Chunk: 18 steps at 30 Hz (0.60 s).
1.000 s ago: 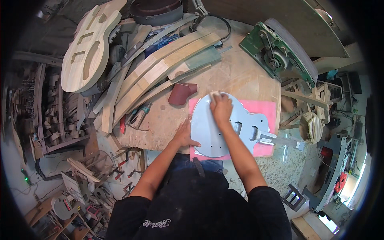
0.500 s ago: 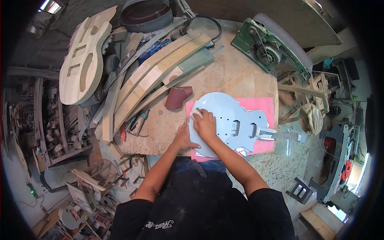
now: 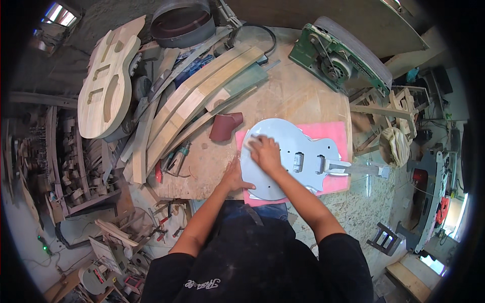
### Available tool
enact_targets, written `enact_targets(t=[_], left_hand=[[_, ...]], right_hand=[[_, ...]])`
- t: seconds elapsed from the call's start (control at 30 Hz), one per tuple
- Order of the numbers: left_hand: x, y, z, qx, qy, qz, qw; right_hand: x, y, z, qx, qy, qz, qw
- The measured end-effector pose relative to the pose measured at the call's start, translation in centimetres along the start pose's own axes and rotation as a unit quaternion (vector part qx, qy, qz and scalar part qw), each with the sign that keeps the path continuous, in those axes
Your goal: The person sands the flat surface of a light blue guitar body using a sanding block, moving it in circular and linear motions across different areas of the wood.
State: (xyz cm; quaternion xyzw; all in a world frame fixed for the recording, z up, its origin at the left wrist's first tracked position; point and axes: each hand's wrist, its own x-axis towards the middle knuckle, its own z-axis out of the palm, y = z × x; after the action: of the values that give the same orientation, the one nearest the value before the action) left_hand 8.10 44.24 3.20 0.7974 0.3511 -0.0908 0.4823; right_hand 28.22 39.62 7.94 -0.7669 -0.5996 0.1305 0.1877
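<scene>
A pale blue-white electric guitar body [image 3: 277, 132] lies flat on a pink foam sheet [image 3: 331, 132], its short neck end pointing right. My right hand [image 3: 264, 153] presses on the upper left of the body's face, fingers bent over a small pale pad [image 3: 250, 142] that is mostly hidden under them. At the body's left edge, my left hand [image 3: 234, 177] steadies it with the thumb stretched out over the rim and the fingers spread along the side. A curled piece of dark red sandpaper [image 3: 225, 126] rests on the workbench [image 3: 290, 86] beyond my hands.
Curved wooden strips [image 3: 202, 91] are stacked at the back left, beside an unpainted guitar body [image 3: 107, 86]. A green belt sander [image 3: 333, 60] stands at the back right. Pliers [image 3: 178, 156] lie left of my left hand. The bench's front edge is close to me.
My right hand has shifted slightly on the body's face, the pad still under its fingers. My left hand stays at the edge. The whole view has tilted a little.
</scene>
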Motion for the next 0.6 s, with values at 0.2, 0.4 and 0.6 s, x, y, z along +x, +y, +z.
enact_targets(t=[0.2, 0.4, 0.6], left_hand=[[0.2, 0.5, -0.4, -0.009, 0.04, 0.049, 0.998], [-1.6, 1.9, -0.3, -0.057, 0.035, 0.027, 0.997], [-3.1, 0.1, 1.3, -0.015, 0.075, 0.044, 0.996]], right_hand=[[7.0, 6.6, -4.1, 0.044, 0.109, 0.214, 0.97], [0.8, 9.8, -7.2, 0.081, 0.138, 0.237, 0.958], [-1.6, 11.2, -7.0, 0.044, 0.127, 0.269, 0.954]])
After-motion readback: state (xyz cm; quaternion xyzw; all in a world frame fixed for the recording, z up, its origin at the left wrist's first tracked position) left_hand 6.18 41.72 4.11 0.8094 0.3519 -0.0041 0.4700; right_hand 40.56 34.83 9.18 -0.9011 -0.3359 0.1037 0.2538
